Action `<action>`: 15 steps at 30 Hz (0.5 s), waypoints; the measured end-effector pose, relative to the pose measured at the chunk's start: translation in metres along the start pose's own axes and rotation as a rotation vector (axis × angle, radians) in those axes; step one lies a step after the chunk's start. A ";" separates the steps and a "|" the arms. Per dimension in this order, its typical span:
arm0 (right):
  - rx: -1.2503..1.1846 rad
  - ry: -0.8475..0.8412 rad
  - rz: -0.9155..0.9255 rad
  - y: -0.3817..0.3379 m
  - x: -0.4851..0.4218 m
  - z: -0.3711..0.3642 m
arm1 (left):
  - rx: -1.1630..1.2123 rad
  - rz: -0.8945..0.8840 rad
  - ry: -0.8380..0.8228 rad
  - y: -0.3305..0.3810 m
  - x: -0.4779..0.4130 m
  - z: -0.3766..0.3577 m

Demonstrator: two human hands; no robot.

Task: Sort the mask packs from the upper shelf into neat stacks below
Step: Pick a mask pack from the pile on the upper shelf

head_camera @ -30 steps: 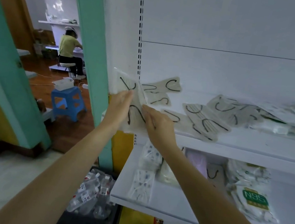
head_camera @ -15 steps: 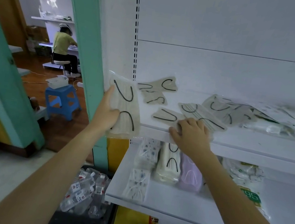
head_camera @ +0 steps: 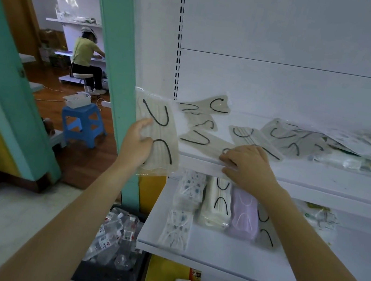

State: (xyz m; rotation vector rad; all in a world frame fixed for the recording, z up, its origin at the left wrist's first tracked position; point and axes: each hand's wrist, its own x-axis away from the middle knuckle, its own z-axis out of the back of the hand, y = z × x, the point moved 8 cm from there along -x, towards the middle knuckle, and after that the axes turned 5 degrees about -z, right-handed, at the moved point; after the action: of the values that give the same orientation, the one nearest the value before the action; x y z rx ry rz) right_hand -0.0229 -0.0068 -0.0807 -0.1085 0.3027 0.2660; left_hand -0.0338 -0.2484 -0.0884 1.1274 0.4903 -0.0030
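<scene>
Beige and wrapped in clear film, one mask pack (head_camera: 160,136) stands upright in the left hand (head_camera: 138,143). The fingers are closed round its left edge, just off the left end of the upper shelf (head_camera: 319,184). The right hand (head_camera: 249,165) lies over a second beige pack (head_camera: 206,141) at the front edge of that shelf. Its fingers bend down onto the film and the thumb sits by the lip. I cannot tell whether it pinches the pack or only presses on it.

More loose packs (head_camera: 256,137) lie scattered toward the back and right of the upper shelf, several overlapping. On the lower shelf (head_camera: 233,256), near its left end, sit some patterned packs (head_camera: 190,187), a cream stack (head_camera: 216,204) and a lilac pack (head_camera: 244,214). So the sorting looks begun but far from done.

The risks, as I judge them:
- **Slipping off the shelf:** the film is slick, and a pack dragged over the front lip by fingertips alone could fall past the lower shelf to the bottles (head_camera: 114,234) on the floor.
- **Disturbing its neighbours:** the second pack sits close to others, so pulling it may drag one along or skew it.
- **Losing the held pack:** it is gripped by one edge only and may sag or twist out once another is added.
- **Knocking the stacks:** the right forearm passes over them, and lowering it carelessly could push the cream stack out of line.
</scene>
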 end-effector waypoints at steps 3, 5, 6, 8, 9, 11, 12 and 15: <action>-0.140 0.172 -0.085 -0.004 0.005 0.012 | 0.029 0.017 0.010 -0.001 0.003 0.000; -0.351 0.304 -0.196 -0.007 0.010 0.022 | 0.057 0.018 0.014 -0.001 0.006 -0.001; -0.476 0.350 -0.254 -0.010 0.010 0.025 | 0.069 0.015 0.015 -0.001 0.007 -0.002; -0.690 0.377 -0.336 -0.019 0.007 0.024 | 0.099 0.004 0.021 0.001 0.009 -0.002; -0.764 0.372 -0.365 -0.023 0.004 0.022 | 0.118 0.000 0.032 0.002 0.010 -0.001; -0.878 0.382 -0.418 -0.029 -0.002 0.019 | 0.155 -0.002 0.072 0.004 0.012 0.005; -0.912 0.401 -0.430 -0.031 -0.003 0.020 | 0.173 -0.006 0.087 0.006 0.013 0.008; -0.944 0.386 -0.309 -0.056 -0.004 0.026 | 0.200 -0.016 0.011 0.018 0.019 0.004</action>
State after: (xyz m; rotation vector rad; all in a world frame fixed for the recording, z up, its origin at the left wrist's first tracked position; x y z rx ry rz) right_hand -0.0039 -0.0577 -0.0509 -1.1391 0.5174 0.0584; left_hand -0.0106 -0.2389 -0.0788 1.3195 0.5170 -0.0604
